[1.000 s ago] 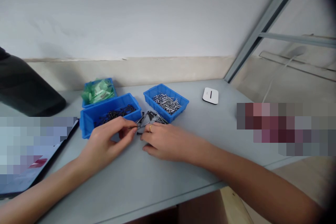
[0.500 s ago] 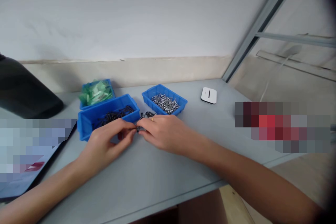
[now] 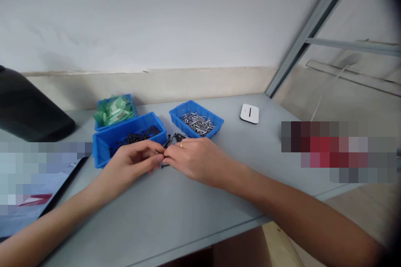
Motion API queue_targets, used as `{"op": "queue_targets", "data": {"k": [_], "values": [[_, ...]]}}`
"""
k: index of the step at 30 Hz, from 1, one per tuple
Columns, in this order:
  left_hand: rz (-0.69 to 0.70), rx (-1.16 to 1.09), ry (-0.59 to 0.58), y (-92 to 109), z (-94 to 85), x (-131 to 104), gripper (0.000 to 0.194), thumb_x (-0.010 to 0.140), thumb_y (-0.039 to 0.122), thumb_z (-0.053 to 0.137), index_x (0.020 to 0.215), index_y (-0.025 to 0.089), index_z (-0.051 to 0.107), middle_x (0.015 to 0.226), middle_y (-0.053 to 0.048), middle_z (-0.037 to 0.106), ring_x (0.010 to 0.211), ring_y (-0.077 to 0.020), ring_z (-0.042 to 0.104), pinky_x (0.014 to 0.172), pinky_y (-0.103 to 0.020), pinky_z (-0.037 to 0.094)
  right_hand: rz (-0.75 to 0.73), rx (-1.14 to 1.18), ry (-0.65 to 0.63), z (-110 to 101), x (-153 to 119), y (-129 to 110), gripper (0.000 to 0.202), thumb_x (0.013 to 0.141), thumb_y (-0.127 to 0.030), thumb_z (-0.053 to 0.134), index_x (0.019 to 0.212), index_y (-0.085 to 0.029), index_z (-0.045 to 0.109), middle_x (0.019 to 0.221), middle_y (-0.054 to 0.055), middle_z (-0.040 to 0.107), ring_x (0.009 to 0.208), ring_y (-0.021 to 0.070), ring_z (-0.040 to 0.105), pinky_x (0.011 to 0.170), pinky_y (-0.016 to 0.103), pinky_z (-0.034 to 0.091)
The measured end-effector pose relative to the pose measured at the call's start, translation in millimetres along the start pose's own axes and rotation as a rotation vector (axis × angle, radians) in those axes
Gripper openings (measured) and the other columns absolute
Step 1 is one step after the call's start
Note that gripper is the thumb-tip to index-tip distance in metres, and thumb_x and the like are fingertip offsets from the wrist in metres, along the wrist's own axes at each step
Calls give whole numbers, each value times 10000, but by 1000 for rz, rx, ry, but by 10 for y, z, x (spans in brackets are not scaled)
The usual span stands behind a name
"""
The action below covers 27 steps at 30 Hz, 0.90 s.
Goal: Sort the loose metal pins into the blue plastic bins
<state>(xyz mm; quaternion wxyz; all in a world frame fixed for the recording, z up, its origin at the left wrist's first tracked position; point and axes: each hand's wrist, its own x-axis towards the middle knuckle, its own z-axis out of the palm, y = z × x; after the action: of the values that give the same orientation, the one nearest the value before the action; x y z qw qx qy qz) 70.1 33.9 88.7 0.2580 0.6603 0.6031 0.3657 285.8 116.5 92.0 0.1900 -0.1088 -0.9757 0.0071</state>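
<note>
My left hand (image 3: 133, 162) pinches a thin dark screw (image 3: 159, 152) between thumb and forefinger. My right hand (image 3: 194, 156), with a ring on one finger, has its fingertips closed against the left ones; what they hold is hidden. Just beyond the hands is a small loose pile of dark and silver fasteners (image 3: 176, 137), partly covered by the fingers. One dark screw (image 3: 165, 166) lies on the desk under the fingertips. A blue bin with dark screws (image 3: 99, 150) stands behind my left hand. Behind my right hand is a blue bin of silver nails (image 3: 216, 123).
A third blue bin (image 3: 99, 123) holds green plastic packaging. At the left are a black bottle-like object (image 3: 34, 108) and a blurred, dark-edged flat object (image 3: 46, 192). A white square device (image 3: 249, 114) lies on the grey desk (image 3: 188, 217). A metal frame (image 3: 291, 46) rises at right.
A dark screw now shows on the desk beneath the fingertips. My left hand's fingers have shifted slightly and closed nearer to the right hand's. The bins have not moved.
</note>
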Motion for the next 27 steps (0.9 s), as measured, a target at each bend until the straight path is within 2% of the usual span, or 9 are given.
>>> {"op": "queue_targets", "data": {"k": [3,7,14,16,19,21,23,25,27], "values": [[-65,-145,-91,11,-3,24,365,920,569,698,952,216,785,636,-10,737,548,-171,670,522,-278,573,-45,-34,23,-8,-6,16,282,1165,-275,475,982,-170,663,886,17,760,818,163,675,689,323,397],[-99,-246,-137,18,12,20,386,929,595,703,840,223,755,669,-23,734,585,-171,661,538,-283,568,-84,-88,85,-15,-7,19,325,1162,-242,438,918,-183,645,760,4,695,724,153,609,651,317,377],[-98,-202,-152,31,-29,1,313,894,547,765,872,244,842,716,-19,753,608,-162,643,584,-285,581,-111,-111,182,-7,-16,16,401,1171,-248,380,867,-191,636,677,-1,639,690,153,587,654,310,382],[-93,-181,-146,31,-36,0,310,903,543,748,863,250,838,719,-12,747,610,-160,636,585,-281,572,-81,-73,173,-6,-18,24,355,1176,-309,420,941,-182,654,751,8,684,755,153,627,693,296,411],[-80,-152,-146,23,-30,8,311,912,533,720,839,247,818,695,2,716,613,-157,625,581,-270,552,-13,-31,129,-14,-19,44,217,1147,-364,533,1147,-186,657,978,39,750,919,168,677,734,281,439],[-68,-127,-161,15,-22,20,292,912,510,712,846,244,814,682,10,700,618,-157,623,577,-261,538,-27,-55,82,-23,-20,60,189,1142,-283,528,1275,-198,633,1073,52,749,949,179,674,745,287,452],[-57,-104,-180,8,-16,33,282,911,493,704,842,241,809,677,14,688,623,-156,621,579,-256,529,-76,-91,31,-31,-22,78,268,1140,-169,451,1361,-189,602,1074,56,741,928,186,662,778,303,473],[-50,-88,-188,5,-14,40,296,924,494,684,825,236,788,682,15,683,624,-154,619,584,-255,528,-108,-111,-4,-39,-24,96,320,1132,-108,385,1360,-158,604,1047,61,734,930,190,654,820,315,488],[-47,-77,-184,10,-11,37,316,934,501,666,792,231,751,682,17,674,621,-151,615,587,-254,529,-107,-126,-22,-48,-24,110,309,1124,-94,372,1257,-150,645,1023,68,724,946,192,648,826,311,486]]}}
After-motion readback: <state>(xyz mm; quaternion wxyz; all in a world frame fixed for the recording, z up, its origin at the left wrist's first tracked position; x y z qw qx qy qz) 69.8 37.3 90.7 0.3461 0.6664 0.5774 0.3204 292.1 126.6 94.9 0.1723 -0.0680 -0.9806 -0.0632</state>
